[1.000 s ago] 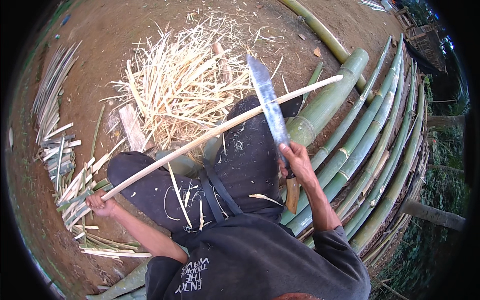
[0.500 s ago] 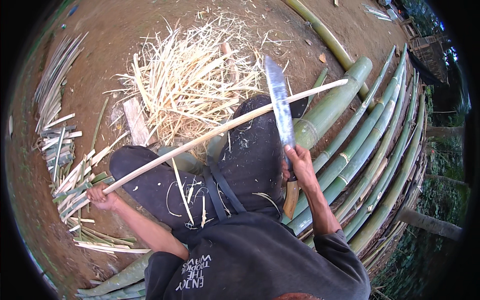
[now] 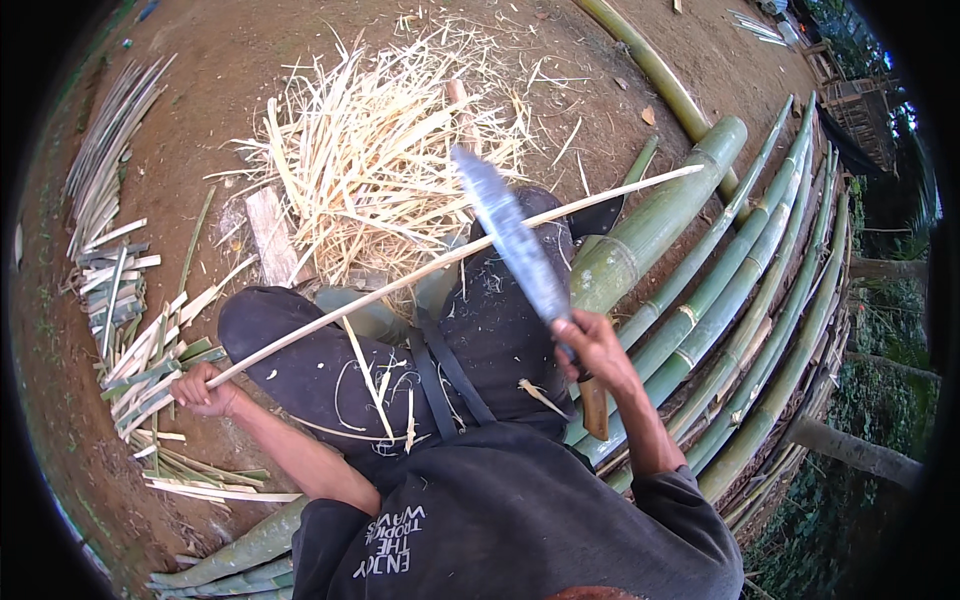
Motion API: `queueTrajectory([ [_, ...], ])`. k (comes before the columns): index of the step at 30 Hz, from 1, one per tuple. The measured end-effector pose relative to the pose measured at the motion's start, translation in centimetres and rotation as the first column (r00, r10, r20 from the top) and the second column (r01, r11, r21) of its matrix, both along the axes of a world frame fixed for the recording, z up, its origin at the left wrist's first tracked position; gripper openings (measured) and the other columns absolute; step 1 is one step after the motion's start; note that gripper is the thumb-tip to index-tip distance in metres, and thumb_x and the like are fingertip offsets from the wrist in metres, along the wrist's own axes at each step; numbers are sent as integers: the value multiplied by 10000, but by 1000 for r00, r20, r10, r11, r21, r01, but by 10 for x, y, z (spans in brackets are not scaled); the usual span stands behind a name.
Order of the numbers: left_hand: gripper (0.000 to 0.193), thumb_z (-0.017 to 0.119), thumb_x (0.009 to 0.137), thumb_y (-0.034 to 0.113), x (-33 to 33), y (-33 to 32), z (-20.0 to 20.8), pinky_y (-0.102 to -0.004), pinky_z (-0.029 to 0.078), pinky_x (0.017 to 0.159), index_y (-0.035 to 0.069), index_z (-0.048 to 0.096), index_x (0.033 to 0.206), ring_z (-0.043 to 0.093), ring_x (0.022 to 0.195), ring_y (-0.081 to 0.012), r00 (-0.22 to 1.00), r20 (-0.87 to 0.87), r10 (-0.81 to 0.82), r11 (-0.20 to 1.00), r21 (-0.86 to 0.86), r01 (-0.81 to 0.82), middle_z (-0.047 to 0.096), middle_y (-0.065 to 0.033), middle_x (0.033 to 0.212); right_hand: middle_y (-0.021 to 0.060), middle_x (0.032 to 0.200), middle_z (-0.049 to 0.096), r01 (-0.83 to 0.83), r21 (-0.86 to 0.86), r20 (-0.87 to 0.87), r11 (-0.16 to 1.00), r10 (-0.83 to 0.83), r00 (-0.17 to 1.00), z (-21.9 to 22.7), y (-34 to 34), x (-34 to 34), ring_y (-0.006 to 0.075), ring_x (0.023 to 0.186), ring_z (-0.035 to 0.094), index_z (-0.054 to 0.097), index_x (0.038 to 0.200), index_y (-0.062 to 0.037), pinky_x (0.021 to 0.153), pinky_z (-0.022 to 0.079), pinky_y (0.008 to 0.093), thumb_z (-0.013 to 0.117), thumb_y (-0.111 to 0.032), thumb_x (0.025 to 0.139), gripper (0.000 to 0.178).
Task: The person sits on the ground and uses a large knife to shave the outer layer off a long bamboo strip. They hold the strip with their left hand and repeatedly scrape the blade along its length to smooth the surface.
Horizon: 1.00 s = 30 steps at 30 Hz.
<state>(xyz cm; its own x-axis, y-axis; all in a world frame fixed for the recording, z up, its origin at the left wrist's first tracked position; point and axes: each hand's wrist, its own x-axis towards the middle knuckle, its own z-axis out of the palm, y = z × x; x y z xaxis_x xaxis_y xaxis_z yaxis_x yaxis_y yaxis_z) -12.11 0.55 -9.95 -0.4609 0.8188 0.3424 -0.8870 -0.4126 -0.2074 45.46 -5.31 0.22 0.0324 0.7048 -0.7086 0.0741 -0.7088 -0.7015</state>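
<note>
Thick green pole [image 3: 655,220] lay beside the legs [image 3: 490,340], to the right. Pale strip [image 3: 400,284] slanted across the lap; knife [image 3: 518,250] crossed above it, contact uncertain. Judged best: shallow blade angle, even strokes, strip braced, edge directed away from the fingers. Right grip [image 3: 592,348]: closed around the knife's handle. Left grip [image 3: 203,392]: closed around the strip's left end.

Free room above lap [image 3: 500,340], strip [image 3: 415,276] and knife [image 3: 530,262] beyond

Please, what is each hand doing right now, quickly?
Left hand: closed around the lower end of the long stick.
Right hand: closed, holding the big knife.
</note>
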Motion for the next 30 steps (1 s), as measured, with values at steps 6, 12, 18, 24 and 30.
queueTrajectory([
  [6, 386, 486, 948, 98, 14, 10, 8, -204, 329, 335, 115, 479, 563, 349, 293, -67, 997, -6, -80, 993, 88, 80, 396, 18, 396, 31, 591, 530, 438, 185, -69, 880, -432, 899, -24, 1, 66, 130, 414, 504, 516, 924, -63, 380, 428, 290, 568, -307, 1015, 266],
  [12, 394, 519, 938, 107, 21, 14, 15, -214, 298, 334, 131, 477, 547, 337, 287, -59, 988, -15, -156, 976, 151, 156, 410, 17, 380, 34, 585, 531, 293, 167, 0, 941, -297, 955, -34, -3, 35, 131, 408, 501, 503, 881, -64, 375, 414, 293, 591, -307, 1007, 287],
  [18, 353, 515, 926, 91, 10, 7, 9, -222, 286, 342, 118, 487, 575, 320, 300, -60, 992, -17, -128, 986, 109, 129, 402, 16, 397, 29, 604, 539, 185, 173, 4, 968, -188, 982, -34, 0, 12, 109, 447, 504, 545, 910, -25, 404, 395, 280, 580, -317, 1012, 311],
  [24, 335, 508, 946, 127, 8, 9, 5, -224, 275, 342, 104, 480, 613, 318, 315, -67, 996, -29, -84, 995, 48, 86, 387, 10, 422, 23, 612, 539, 97, 129, -4, 987, -97, 995, -19, 9, 2, 119, 456, 512, 563, 951, -23, 406, 401, 283, 572, -308, 1015, 292],
  [30, 307, 492, 988, 136, -16, 2, -8, -210, 269, 365, 99, 462, 685, 293, 337, -65, 990, -138, 25, 990, -132, -43, 358, 7, 458, 21, 623, 553, -303, 32, -20, 952, 304, 953, -7, 9, -38, 101, 472, 514, 567, 925, -25, 412, 392, 281, 591, -321, 1011, 309],
])
